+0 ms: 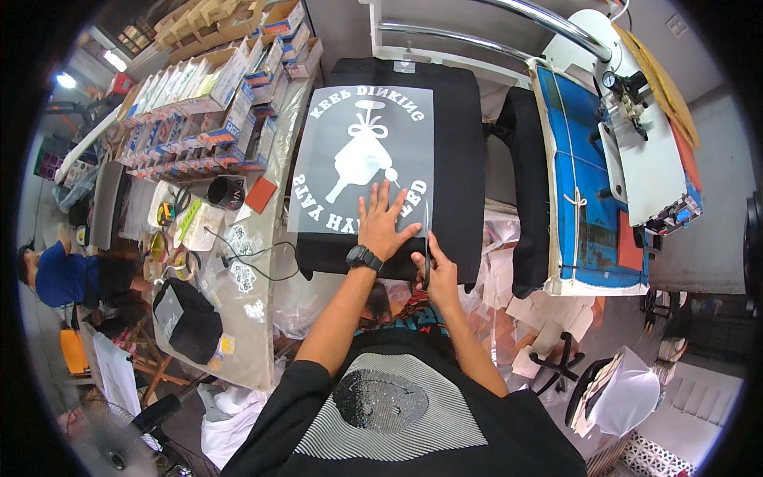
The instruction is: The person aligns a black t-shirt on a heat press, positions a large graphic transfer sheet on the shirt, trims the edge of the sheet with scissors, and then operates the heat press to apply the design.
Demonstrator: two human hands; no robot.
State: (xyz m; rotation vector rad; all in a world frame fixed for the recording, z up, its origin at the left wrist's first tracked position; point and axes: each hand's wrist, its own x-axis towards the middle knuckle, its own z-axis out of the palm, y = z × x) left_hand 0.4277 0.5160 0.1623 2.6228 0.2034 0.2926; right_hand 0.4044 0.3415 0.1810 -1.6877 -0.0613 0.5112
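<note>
A translucent film sheet (318, 143) with a white paddle-shaped print and curved white lettering lies flat on a black garment (459, 159). My left hand (383, 222) presses on the film's lower part with its fingers spread, holding nothing. Close beside it, my right hand (440, 277) is closed round a pair of scissors (427, 226). The scissors point away from me, with their blades along the film's lower right edge. Whether the blades are apart I cannot tell. A dark watch (364, 257) is on my left wrist.
Left of the garment is a table (253, 334) with stacked boxes (214, 87), a black mug (226, 192), a thin cable and a black cap (185, 318). On the right are a blue slab (584, 183) and a machine with a gauge (610, 79). Someone in blue (60, 274) is far left.
</note>
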